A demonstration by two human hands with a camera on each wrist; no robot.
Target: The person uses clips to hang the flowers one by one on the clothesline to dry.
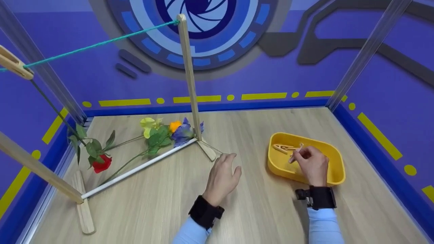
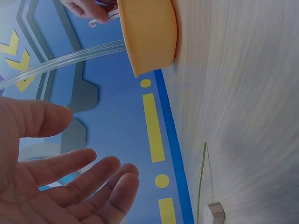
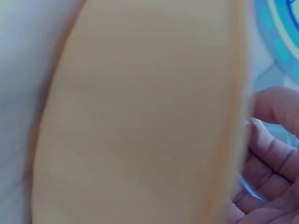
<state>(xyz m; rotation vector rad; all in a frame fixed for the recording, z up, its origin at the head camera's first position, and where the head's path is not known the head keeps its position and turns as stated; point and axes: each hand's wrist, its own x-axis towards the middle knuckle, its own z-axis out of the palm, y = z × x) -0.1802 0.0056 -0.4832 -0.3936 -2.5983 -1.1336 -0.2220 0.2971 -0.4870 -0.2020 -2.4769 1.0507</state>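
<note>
My right hand (image 1: 313,164) pinches a small pale clip with a hooked end (image 1: 300,145) between thumb and fingertips, over the yellow bin (image 1: 334,162). In the left wrist view the clip's hook (image 2: 93,22) sticks out from the fingers. A light wooden clothespin (image 1: 284,148) lies in the bin, just left of that hand. My left hand (image 1: 222,178) is held above the table with fingers relaxed and nothing in it, close to a thin stem end (image 2: 203,163) and the foot (image 1: 207,151) of the wooden stand. The right wrist view is mostly filled by the bin's wall.
On the left, a wooden stand (image 1: 190,78) carries a teal cord (image 1: 101,43) and a white bottom bar (image 1: 142,167). A clothespin (image 1: 17,64) on the cord holds a red rose (image 1: 101,164) upside down. Yellow (image 1: 148,127) and purple (image 1: 183,133) flowers lie behind the bar.
</note>
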